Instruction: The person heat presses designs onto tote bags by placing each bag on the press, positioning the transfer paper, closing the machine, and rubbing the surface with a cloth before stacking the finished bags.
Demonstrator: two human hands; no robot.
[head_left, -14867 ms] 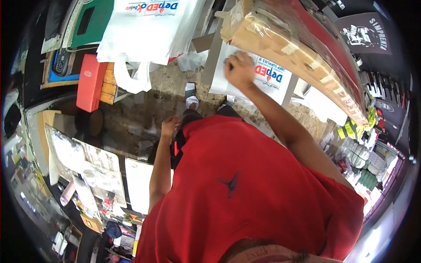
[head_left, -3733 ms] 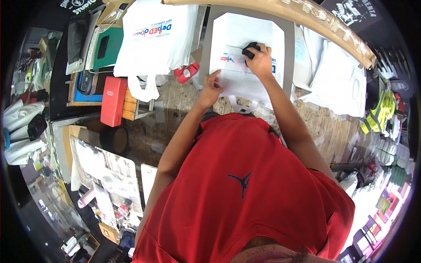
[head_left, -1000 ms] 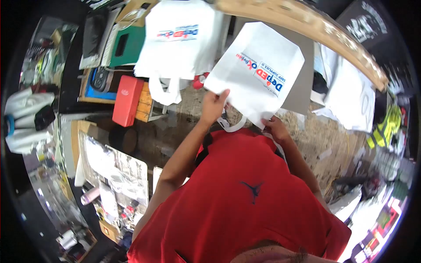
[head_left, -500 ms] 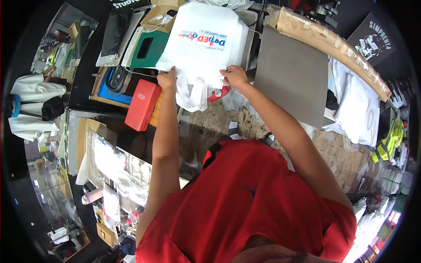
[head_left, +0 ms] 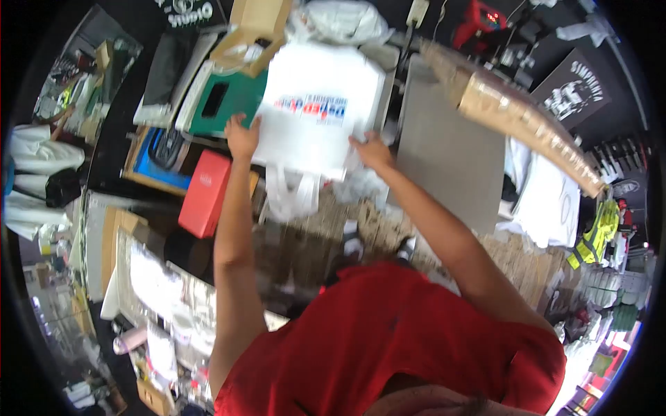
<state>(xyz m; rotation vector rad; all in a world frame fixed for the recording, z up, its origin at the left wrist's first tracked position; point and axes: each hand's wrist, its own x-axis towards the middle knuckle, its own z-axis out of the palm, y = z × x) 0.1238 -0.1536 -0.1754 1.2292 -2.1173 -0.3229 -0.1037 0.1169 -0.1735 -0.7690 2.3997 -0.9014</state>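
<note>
A stack of white tote bags [head_left: 319, 90] lies flat before me, the top one printed in blue and red, with pale handles [head_left: 291, 197] hanging over the near edge. Beside the left edge of the stack is my left hand [head_left: 243, 139], its fingers spread and holding nothing. At the lower right edge my right hand [head_left: 373, 151] has its fingers apart, close to the bags; whether they touch the fabric is blurred.
Left of the bags are a green panel [head_left: 243, 104], an open cardboard box [head_left: 274, 21] and a red box [head_left: 206, 194]. To the right stand a grey board [head_left: 451, 145] and a long taped cardboard package [head_left: 527, 118]. White garments [head_left: 548, 194] hang beyond.
Both hands have let go of the top bag's near corners and spread apart. The left hand has moved outward past the bag's edge. The view has shifted, so the bags appear lower.
</note>
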